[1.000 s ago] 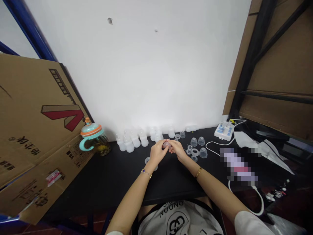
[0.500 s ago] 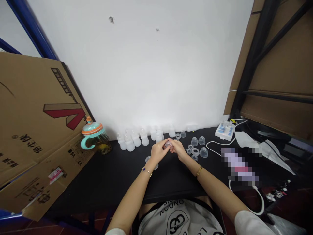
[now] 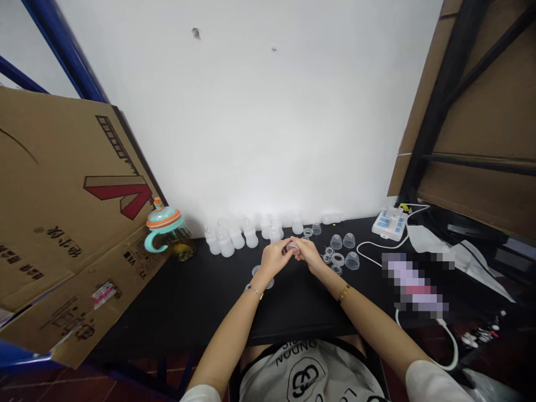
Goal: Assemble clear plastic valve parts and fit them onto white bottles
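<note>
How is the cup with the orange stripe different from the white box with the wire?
The teal-handled cup is round and tall, but the white box is flat and low. The cup is teal and orange; the box is white with blue patches. The box has a white cord; the cup has none. Both sit on the black table.

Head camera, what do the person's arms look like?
The left hand and right hand are bare. On the left, a thin gold chain bracelet with a dark blue charm; on the right, a wide gold bangle. The left sleeve and right sleeve are white.
</note>
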`<control>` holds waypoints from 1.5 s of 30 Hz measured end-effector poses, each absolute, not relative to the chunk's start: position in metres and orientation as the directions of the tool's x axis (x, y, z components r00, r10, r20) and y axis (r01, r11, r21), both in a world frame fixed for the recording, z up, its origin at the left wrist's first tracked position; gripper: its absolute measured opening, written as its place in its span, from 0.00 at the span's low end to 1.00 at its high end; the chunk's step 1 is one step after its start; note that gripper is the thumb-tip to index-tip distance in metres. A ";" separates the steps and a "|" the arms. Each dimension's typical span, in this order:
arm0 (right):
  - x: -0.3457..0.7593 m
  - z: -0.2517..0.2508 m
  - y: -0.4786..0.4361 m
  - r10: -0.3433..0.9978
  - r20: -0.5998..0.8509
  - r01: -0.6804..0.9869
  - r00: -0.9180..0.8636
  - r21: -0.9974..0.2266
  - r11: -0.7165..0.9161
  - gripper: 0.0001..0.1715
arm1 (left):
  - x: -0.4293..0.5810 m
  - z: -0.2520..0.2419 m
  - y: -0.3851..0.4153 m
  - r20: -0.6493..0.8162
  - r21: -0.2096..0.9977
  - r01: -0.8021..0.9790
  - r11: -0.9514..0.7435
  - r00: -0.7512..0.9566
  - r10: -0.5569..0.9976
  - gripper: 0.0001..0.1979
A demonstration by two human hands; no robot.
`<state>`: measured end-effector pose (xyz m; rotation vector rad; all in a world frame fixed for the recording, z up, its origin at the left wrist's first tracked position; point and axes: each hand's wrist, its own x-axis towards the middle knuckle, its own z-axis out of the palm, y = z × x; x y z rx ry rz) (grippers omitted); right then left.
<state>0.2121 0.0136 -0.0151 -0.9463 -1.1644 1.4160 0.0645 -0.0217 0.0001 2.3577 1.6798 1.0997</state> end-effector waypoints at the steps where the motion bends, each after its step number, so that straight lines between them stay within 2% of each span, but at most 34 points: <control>1: 0.212 -0.015 0.014 0.986 0.031 -0.222 -0.164 -0.975 -0.006 0.22 | 0.065 0.000 -0.022 0.516 0.405 0.818 -0.408 0.164 0.841 0.18; 4: 0.212 -0.015 0.015 0.987 0.004 -0.221 -0.162 -0.975 -0.033 0.21 | 0.064 -0.002 -0.020 0.519 0.390 0.827 -0.405 0.166 0.838 0.17; 12: 0.212 -0.012 0.013 0.983 -0.035 -0.251 -0.180 -0.965 -0.081 0.19 | 0.064 -0.004 -0.018 0.504 0.517 0.740 -0.430 0.143 0.852 0.13; 17: 0.212 -0.009 0.010 0.978 -0.059 -0.288 -0.201 -0.950 -0.117 0.18 | 0.066 0.001 -0.023 0.525 0.574 0.668 -0.474 0.144 0.839 0.15; 23: 0.210 -0.010 0.012 0.962 -0.119 -0.310 -0.244 -0.931 -0.194 0.19 | 0.067 0.002 -0.024 0.534 0.508 0.727 -0.461 0.153 0.831 0.14; 30: 0.210 -0.013 0.014 0.952 -0.123 -0.305 -0.279 -0.929 -0.210 0.19 | 0.066 0.000 -0.024 0.536 0.453 0.784 -0.424 0.140 0.833 0.13; 45: 0.210 -0.014 0.012 0.954 -0.127 -0.285 -0.272 -0.936 -0.206 0.18 | 0.069 0.005 -0.029 0.504 0.447 0.804 -0.392 0.136 0.853 0.13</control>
